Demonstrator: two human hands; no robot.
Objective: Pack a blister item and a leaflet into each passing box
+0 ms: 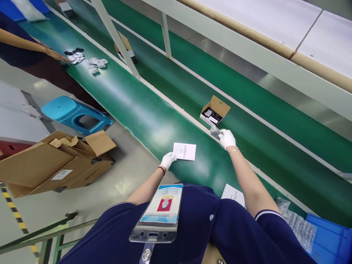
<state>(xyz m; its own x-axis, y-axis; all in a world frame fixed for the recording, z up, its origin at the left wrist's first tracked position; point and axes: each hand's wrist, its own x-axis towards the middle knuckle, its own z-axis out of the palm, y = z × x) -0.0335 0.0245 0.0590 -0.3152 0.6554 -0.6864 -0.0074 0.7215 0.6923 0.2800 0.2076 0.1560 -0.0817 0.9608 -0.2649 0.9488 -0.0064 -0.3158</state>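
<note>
My left hand (167,160), in a white glove, pinches the near corner of a white leaflet (184,151) lying on the green belt (132,106). Farther out, my right hand (227,138), also gloved, is closed on a small clear plastic packet (215,132). It holds the packet just in front of an open brown cardboard box (215,110) that stands on the belt's far strip and has dark and white items inside.
Another person's arm (30,46) reaches to small black and white parts (82,58) far up the belt. A second open box (125,47) lies beyond. White leaflets (233,194), bagged parts (298,225) and a blue bin (330,238) sit near right. A blue stool (74,113) and flattened cartons (55,161) are on the floor.
</note>
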